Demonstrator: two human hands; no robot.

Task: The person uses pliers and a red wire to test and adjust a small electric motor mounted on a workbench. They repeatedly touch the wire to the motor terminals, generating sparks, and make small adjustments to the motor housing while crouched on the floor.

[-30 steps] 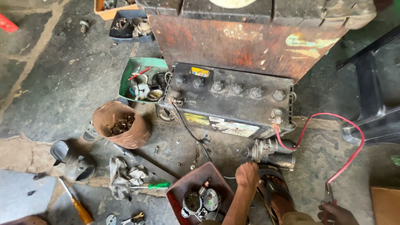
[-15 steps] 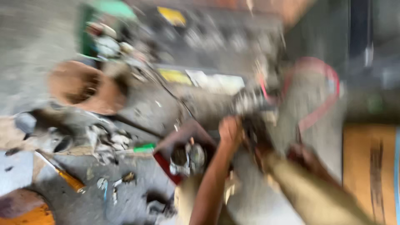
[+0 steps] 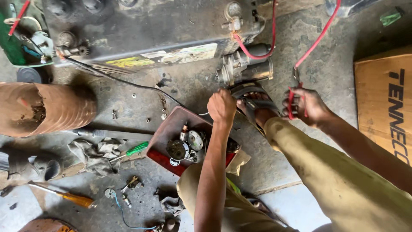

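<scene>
The left hand (image 3: 222, 106) is closed in a fist beside the starter motor (image 3: 245, 67) on the floor; the right hand (image 3: 305, 106) grips a red clamp (image 3: 292, 102). One red cable (image 3: 273, 30) already reaches the battery (image 3: 141, 30); this clamp hangs unattached.

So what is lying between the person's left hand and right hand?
In the head view, a sandalled foot lies between the left hand and the right hand, pressing beside the starter motor. The right hand grips a red clamp.
</scene>
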